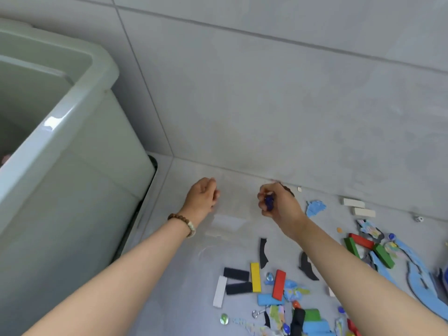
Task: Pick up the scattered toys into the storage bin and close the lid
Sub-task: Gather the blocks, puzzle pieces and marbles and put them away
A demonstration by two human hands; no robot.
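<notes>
Blue marble [269, 202] sits gripped in the right hand [282, 206], fingers [261, 205] curled.

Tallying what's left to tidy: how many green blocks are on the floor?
3. One green block at the left end of the red block, one at its right end, one near the bottom edge. Others may be hidden under toys.

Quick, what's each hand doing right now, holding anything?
Left hand: fingers curled, contents hidden; cannot be told.
Right hand: closed on a dark blue toy piece.
</notes>
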